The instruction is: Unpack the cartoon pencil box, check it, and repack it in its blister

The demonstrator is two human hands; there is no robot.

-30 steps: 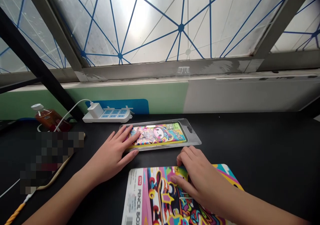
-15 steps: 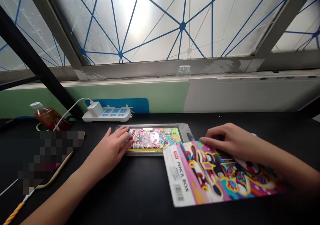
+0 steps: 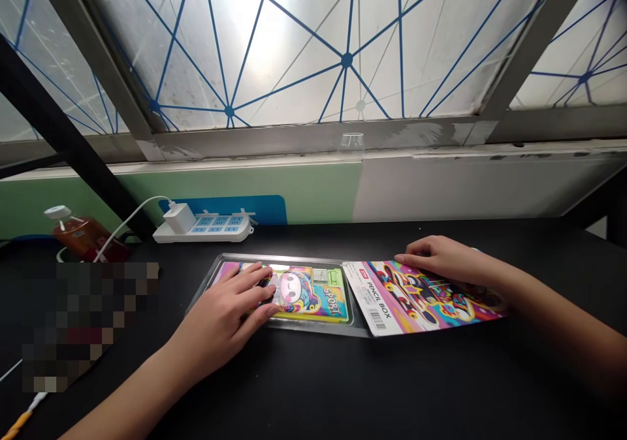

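Observation:
A colourful pencil box (image 3: 311, 290) with a cartoon face and the word SPORT lies in a clear plastic tray (image 3: 360, 326) on the black table. My left hand (image 3: 235, 303) rests on the box's left part, fingers spread and covering some of it. At the tray's right end lies a printed card (image 3: 416, 296) marked PENCIL BOX, with a barcode on its white strip. My right hand (image 3: 441, 257) is closed at the card's far edge, its fingers curled there. The hand and forearm hide the card's upper right portion.
Behind the tray, a white power strip (image 3: 235, 228) with a plugged-in charger (image 3: 179, 218) stands against the wall. A bottle of reddish drink (image 3: 85, 234) is at the left. A blurred-out item (image 3: 83, 322) lies nearer, beside a cable. A slanted black bar (image 3: 73, 146) crosses the left.
The card has moved away from me and lies flatter, its left edge now at the tray's right end. The tray and box are nearer, and my left hand reaches farther over the box.

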